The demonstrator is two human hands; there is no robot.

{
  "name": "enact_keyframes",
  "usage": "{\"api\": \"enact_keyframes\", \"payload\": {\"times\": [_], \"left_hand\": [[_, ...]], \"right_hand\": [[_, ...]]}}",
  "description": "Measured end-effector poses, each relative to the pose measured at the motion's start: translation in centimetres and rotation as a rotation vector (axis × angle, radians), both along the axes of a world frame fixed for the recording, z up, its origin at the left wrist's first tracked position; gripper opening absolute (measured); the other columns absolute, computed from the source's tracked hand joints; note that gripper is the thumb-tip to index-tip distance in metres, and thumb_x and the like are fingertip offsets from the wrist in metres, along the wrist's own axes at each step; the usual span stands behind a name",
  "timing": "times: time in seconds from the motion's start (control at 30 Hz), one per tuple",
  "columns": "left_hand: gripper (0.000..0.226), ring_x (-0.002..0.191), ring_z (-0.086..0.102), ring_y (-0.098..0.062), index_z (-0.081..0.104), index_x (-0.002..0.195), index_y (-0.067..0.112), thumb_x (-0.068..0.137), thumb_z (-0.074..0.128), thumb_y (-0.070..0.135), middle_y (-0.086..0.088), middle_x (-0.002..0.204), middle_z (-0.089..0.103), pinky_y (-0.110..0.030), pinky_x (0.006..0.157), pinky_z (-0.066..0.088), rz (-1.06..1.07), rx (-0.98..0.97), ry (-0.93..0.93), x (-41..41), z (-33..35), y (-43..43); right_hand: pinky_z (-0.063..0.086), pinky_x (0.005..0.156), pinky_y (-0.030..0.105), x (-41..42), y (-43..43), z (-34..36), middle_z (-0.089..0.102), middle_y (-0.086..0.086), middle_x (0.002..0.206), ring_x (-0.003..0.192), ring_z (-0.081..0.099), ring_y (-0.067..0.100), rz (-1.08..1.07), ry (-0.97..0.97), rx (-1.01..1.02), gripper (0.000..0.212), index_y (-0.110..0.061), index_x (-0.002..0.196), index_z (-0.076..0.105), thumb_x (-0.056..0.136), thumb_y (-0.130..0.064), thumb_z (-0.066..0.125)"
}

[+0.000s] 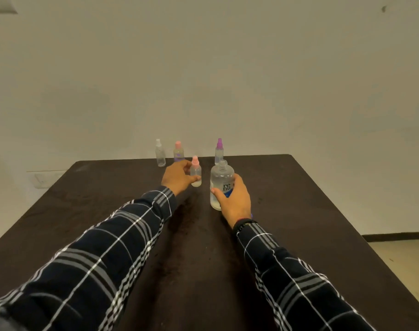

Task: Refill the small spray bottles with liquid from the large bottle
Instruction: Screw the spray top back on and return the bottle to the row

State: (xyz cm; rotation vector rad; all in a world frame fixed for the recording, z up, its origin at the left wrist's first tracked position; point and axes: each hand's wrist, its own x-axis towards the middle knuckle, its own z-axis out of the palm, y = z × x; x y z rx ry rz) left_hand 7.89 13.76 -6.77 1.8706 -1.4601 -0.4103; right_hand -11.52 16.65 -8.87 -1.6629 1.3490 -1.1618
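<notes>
Large bottle (221, 177) stands toward the far edge of the tabletop (96, 211), about midway between its left and right edges, with its neck open and no cap on it. It is clear plastic with a printed label and only a shallow pool of liquid low down, so it is probably light. I would expect the wall to give under a hard squeeze and push liquid up the open neck. The safest hold is around the middle, over the label, where the plastic is less slick.

That is where the right hand (234, 201) has it. The thumb crosses the near face below the label and the other fingers curl round the far right side. Whether its base rests on the tabletop or is just lifted, I cannot quite tell.

The left hand (177, 176) holds the small pink-capped spray bottle (195, 172) just left of the large one. Its thumb lies low on the front and its fingers curl behind the shoulder, a loose pinch rather than a full wrap. That bottle is small, light and easily tipped (its sprayer is on, so it needs unscrewing before any pour).

Three more small bottles stand along the far edge: a white-capped one (160, 155), a second pink-capped one (178, 151) and a purple-capped one (219, 149).
</notes>
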Motion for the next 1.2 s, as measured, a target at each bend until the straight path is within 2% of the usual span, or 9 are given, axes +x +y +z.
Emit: {"api": "enact_keyframes", "payload": {"times": [0.27, 0.43, 0.6, 0.83, 1.2], "left_hand": [[0.045, 0.107, 0.061, -0.023, 0.061, 0.125, 0.010, 0.086, 0.078, 0.026, -0.007, 0.116, 0.065, -0.032, 0.090, 0.047, 0.002, -0.006, -0.037, -0.2, -0.8, -5.4], [0.045, 0.109, 0.063, -0.025, 0.062, 0.126, 0.009, 0.087, 0.077, 0.027, -0.008, 0.117, 0.067, -0.032, 0.090, 0.049, 0.021, -0.034, -0.032, -0.1, -1.8, -7.9], [0.045, 0.113, 0.062, -0.026, 0.061, 0.128, 0.012, 0.089, 0.074, 0.029, -0.007, 0.122, 0.067, -0.036, 0.095, 0.049, 0.074, -0.050, -0.010, -0.5, -2.4, -9.7], [0.041, 0.114, 0.061, -0.025, 0.060, 0.129, 0.014, 0.091, 0.072, 0.026, -0.006, 0.124, 0.066, -0.028, 0.085, 0.042, 0.102, -0.047, 0.022, -1.0, -2.3, -11.8], [0.039, 0.110, 0.063, -0.028, 0.061, 0.128, 0.015, 0.092, 0.069, 0.029, -0.006, 0.121, 0.068, -0.032, 0.086, 0.044, 0.124, -0.076, -0.018, -0.4, -2.9, -14.2]], "right_hand": [[0.040, 0.090, 0.019, 0.3, -0.8, -0.4, 0.058, -0.010, 0.126, 0.107, 0.050, 0.000, -0.024, -0.014, -0.037, 0.056, -0.027, 0.132, 0.048, 0.084, -0.030, 0.077], [0.038, 0.093, 0.018, 0.6, -1.1, -0.9, 0.054, -0.008, 0.133, 0.120, 0.053, 0.007, -0.019, -0.014, -0.027, 0.058, -0.028, 0.135, 0.045, 0.085, -0.028, 0.076], [0.037, 0.095, 0.018, 0.6, -1.4, -1.0, 0.052, -0.008, 0.135, 0.118, 0.048, 0.001, -0.030, 0.015, -0.036, 0.062, -0.026, 0.137, 0.043, 0.085, -0.027, 0.076], [0.045, 0.107, 0.032, 0.9, -1.8, -1.6, 0.052, -0.008, 0.136, 0.127, 0.051, 0.010, -0.063, 0.060, -0.051, 0.067, -0.025, 0.140, 0.041, 0.083, -0.033, 0.077], [0.042, 0.105, 0.027, 0.4, -1.8, -1.6, 0.049, -0.010, 0.138, 0.128, 0.048, 0.007, -0.044, 0.085, -0.054, 0.068, -0.027, 0.141, 0.039, 0.085, -0.033, 0.076]]}}
